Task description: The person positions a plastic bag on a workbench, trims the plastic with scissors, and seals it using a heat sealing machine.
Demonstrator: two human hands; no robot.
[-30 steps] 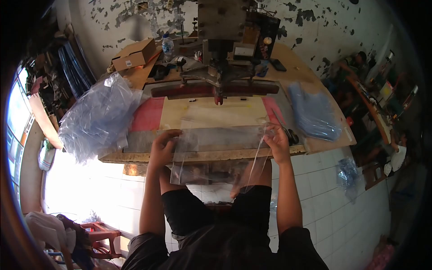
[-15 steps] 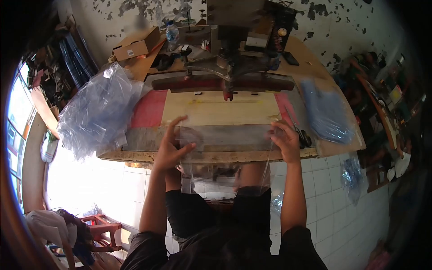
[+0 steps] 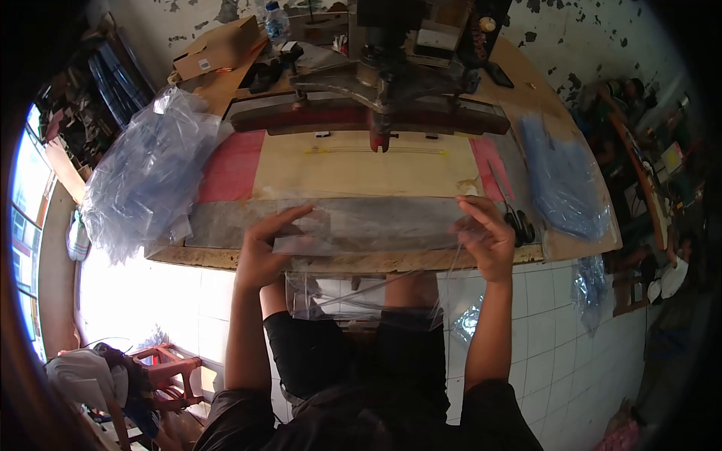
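A clear plastic sheet (image 3: 368,289) hangs between my hands over the table's front edge and my lap. My left hand (image 3: 269,244) is at its left side, closed on the plastic with fingers pointing right. At the right side my right hand (image 3: 487,239) pinches the sheet's other end. Beyond them lies a cream board (image 3: 368,169) with a thin yellow-marked line, between red strips (image 3: 232,167). Above the board hangs the press's dark bar (image 3: 331,116). Black-handled scissors (image 3: 519,222) lie right of my right hand.
A big heap of clear plastic (image 3: 150,177) covers the table's left end. Bluish plastic sheets (image 3: 564,180) lie on the right. Behind are a cardboard box (image 3: 218,51) and a bottle (image 3: 276,22). A red stool (image 3: 169,372) stands lower left; a person (image 3: 673,270) is at far right.
My left hand, spread wide half a second ago, has drawn its fingers in at the plastic. The hanging sheet has shifted and creased. The view has moved closer over the table.
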